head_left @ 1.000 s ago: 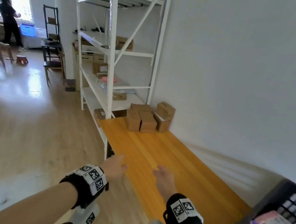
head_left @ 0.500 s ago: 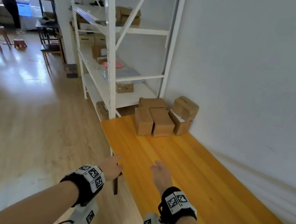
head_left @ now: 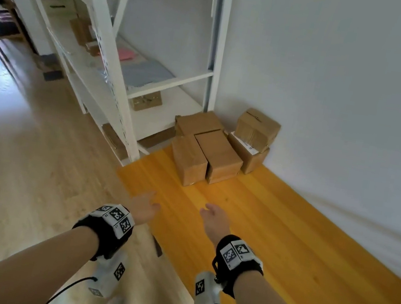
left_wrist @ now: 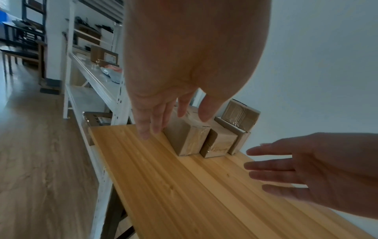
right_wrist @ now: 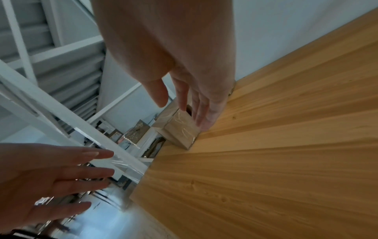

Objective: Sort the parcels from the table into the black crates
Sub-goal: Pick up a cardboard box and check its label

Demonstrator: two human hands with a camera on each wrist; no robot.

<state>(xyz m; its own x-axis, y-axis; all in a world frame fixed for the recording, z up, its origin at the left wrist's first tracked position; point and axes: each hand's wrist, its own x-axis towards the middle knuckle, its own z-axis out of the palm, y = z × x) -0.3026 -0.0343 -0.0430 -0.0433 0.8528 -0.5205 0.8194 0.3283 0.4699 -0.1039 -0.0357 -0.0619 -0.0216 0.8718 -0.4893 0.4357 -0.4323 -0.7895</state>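
My left hand [head_left: 144,207] and right hand [head_left: 213,221] reach out over the bench [head_left: 271,242], fingers straight and spread wide, holding nothing. Palms face each other with a bare gap between.

Parcels [head_left: 210,150]: a cluster of brown cardboard boxes at 12 o'clock from my hands, at the far end of the bench. Box-shaped, matte card, clear tape glinting along the seams in the wrist views. Two long ones lie side by side, touching, ends toward me. A flatter one sits behind them. At 1 o'clock a two-high stack [head_left: 252,139] stands against the wall [head_left: 334,94], the lower box showing a white label at its top edge. My hands are well short of all of them.

Bench top: orange-yellow wooden planks, grain running lengthwise, smooth, a few small knots. Its left edge runs just under my left hand; beyond it, open drop to the floor [head_left: 21,163]. Right side meets the white wall. The stretch of planks between my hands and the boxes is bare.

At 11 o'clock, a white metal shelf rack [head_left: 118,65] with slanted braces stands right at the bench's far-left corner. Its shelves carry more cardboard boxes and flat pink and grey packets. Floor is pale wood laminate, glossy with window glare at 9 o'clock.
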